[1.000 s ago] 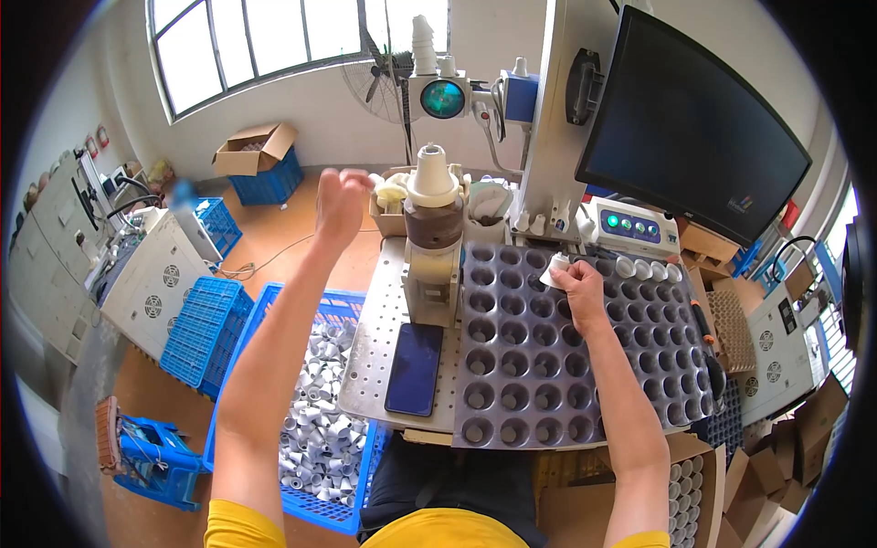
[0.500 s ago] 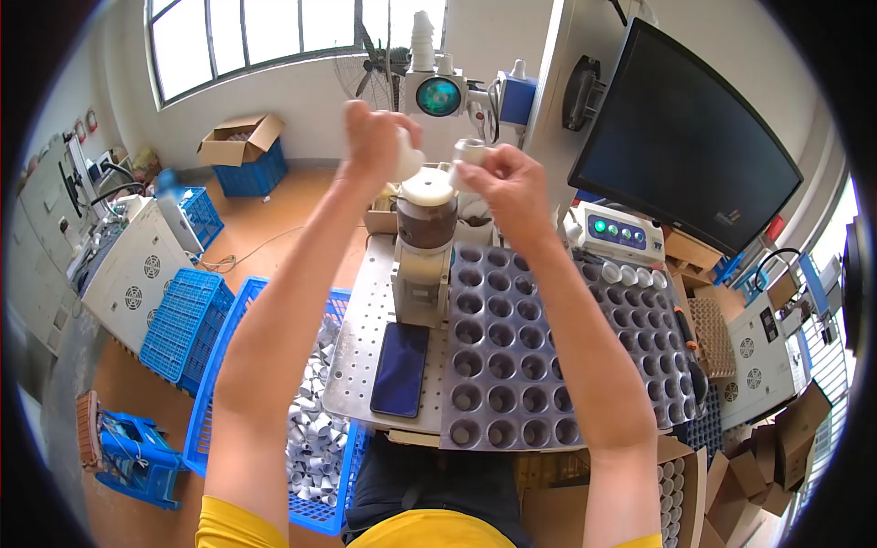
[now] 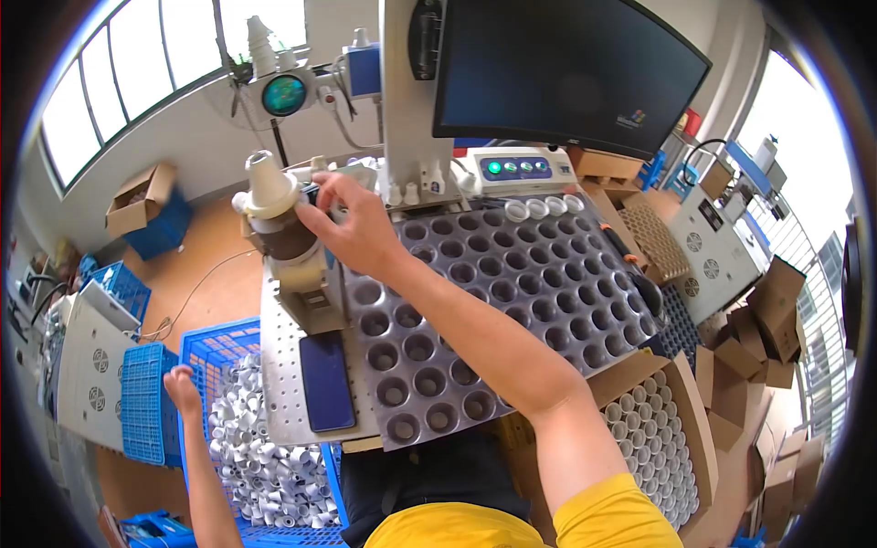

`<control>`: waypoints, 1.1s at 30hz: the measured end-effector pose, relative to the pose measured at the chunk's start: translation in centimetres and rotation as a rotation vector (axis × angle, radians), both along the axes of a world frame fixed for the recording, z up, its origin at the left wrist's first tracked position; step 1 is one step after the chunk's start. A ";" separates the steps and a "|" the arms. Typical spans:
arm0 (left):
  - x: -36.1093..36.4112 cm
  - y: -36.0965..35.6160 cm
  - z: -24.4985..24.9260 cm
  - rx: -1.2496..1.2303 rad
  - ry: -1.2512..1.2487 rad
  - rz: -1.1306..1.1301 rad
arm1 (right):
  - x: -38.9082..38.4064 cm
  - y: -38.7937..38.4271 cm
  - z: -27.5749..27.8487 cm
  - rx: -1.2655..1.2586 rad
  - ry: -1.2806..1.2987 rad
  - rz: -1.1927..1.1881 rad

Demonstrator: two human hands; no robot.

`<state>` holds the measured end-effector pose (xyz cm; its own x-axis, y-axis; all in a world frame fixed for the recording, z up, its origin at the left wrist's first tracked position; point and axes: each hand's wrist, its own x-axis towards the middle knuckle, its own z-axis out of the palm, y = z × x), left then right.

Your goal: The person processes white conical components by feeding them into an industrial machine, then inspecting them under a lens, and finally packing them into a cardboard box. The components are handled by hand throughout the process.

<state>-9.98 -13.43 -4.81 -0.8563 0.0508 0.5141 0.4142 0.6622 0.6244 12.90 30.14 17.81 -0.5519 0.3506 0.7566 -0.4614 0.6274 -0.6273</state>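
Observation:
My right hand (image 3: 352, 224) is at the right side of the round fixture (image 3: 285, 239), thumb and fingers pinched around something too small to make out. A white cone-shaped part (image 3: 270, 185) stands upright on the fixture. My left hand (image 3: 183, 388) is low at the left, over the left edge of the blue basket (image 3: 219, 340) that holds many white parts (image 3: 265, 479); its fingers are small and blurred, and no object shows in it. A dark phone (image 3: 326, 382) lies on the perforated metal plate (image 3: 281, 388), beside the grey tray of round pockets (image 3: 393, 352).
A large monitor (image 3: 566, 73) stands behind the tray, above a control box with lit buttons (image 3: 521, 171). Several white cups (image 3: 544, 208) line the tray's back edge. A carton of white cups (image 3: 699, 429) is at the lower right. A round green lens (image 3: 283, 95) is behind the fixture.
My view has turned right. My left hand has dropped from above the fixture to the basket's edge. My right hand has come down beside the fixture, and a white cone now stands on it.

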 end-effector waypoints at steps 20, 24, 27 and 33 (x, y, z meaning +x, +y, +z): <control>26.9 15.9 5.6 0.239 -0.174 -0.598 | 14.1 26.9 -5.7 0.281 -1.077 -0.839; 26.7 15.7 5.6 0.229 -0.168 -0.600 | 13.7 28.9 -6.7 0.333 -1.047 -0.796; 26.8 15.7 5.4 0.206 -0.155 -0.594 | 14.0 29.3 -6.1 0.393 -0.970 -0.805; 27.0 16.0 5.8 0.205 -0.156 -0.584 | 14.9 18.6 -4.6 0.429 -0.479 -0.651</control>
